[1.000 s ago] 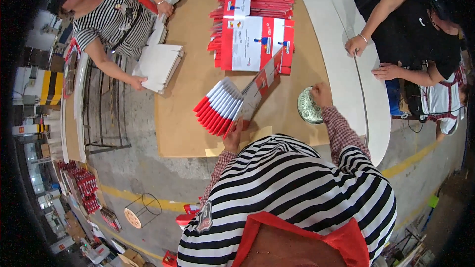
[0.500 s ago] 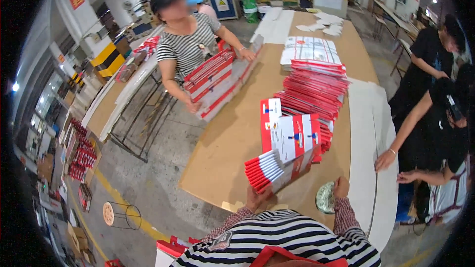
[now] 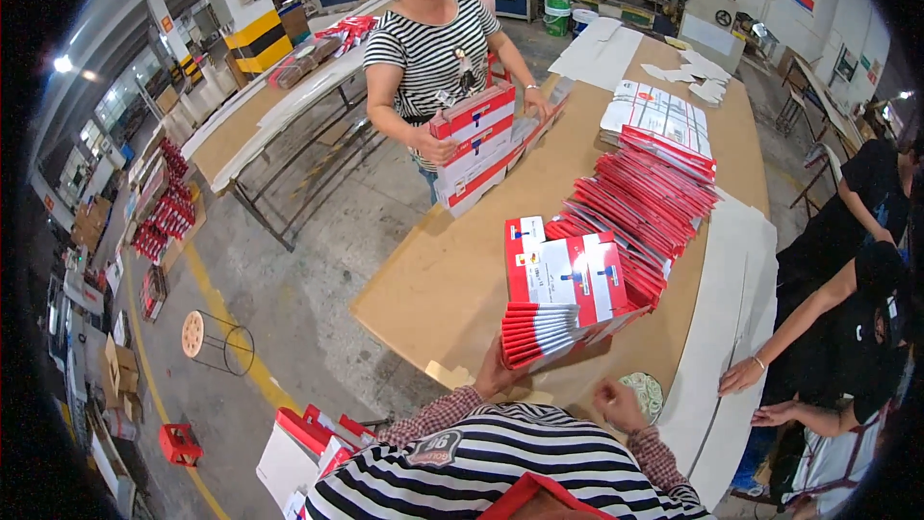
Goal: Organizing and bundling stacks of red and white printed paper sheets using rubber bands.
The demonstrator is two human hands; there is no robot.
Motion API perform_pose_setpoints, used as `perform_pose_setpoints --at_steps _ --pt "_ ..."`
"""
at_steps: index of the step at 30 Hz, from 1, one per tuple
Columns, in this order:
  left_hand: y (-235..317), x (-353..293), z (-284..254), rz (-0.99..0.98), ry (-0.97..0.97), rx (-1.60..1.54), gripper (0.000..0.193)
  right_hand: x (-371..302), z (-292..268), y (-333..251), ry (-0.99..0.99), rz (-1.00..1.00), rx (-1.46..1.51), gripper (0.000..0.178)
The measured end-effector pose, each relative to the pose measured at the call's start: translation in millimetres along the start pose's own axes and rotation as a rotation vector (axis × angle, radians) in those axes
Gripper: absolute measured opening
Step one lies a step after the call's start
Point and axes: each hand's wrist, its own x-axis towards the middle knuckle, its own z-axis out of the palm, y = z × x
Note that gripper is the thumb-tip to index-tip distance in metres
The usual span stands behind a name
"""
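My left hand (image 3: 494, 373) is closed round the near left end of a bundle of folded red-and-white cardboard cartons (image 3: 541, 331), whose edges fan toward me. The bundle rests on the brown table. My right hand (image 3: 619, 405) hovers near the table's front edge, its fingers curled together; what they hold, if anything, is too small to make out. Just beside it lies a round, pale green patterned roll (image 3: 643, 395), partly behind the hand. Beyond the bundle a long leaning row of flat red-and-white cartons (image 3: 647, 197) reaches toward a white printed stack (image 3: 657, 117).
Across the brown table (image 3: 423, 299), a person in a striped shirt (image 3: 433, 58) holds a batch of cartons (image 3: 476, 144). Two people in black (image 3: 837, 299) stand at the right by white board (image 3: 717, 327). A stool (image 3: 197, 335) stands on the floor at left.
My right hand has moved left, away from the patterned roll. The view has shifted, and the person opposite has brought the carton batch more upright at the table edge.
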Motion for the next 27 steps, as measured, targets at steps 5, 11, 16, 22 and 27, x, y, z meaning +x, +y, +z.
perform_pose_setpoints --at_steps 5,11,16,22,27 --pt "8.7 5.3 -0.7 0.077 -0.03 0.007 0.068 -13.2 56.3 -30.2 -0.433 0.0 0.88 0.012" --pt "6.9 -12.1 -3.3 -0.037 -0.08 -0.094 0.074 -17.0 43.4 -29.4 -0.29 0.093 1.043 0.015" --pt "18.3 -28.9 -8.8 0.0 -0.107 -0.123 0.072 -4.3 2.0 -16.9 0.096 0.005 1.197 0.016" --pt "19.1 -19.4 -9.5 -0.131 -0.103 0.154 0.056 29.0 -32.6 -41.6 0.109 -0.159 1.046 0.026" --pt "6.6 -24.4 -8.1 -0.172 -0.098 -0.058 0.05 55.4 -48.6 -77.3 -0.122 -0.379 0.555 0.077"
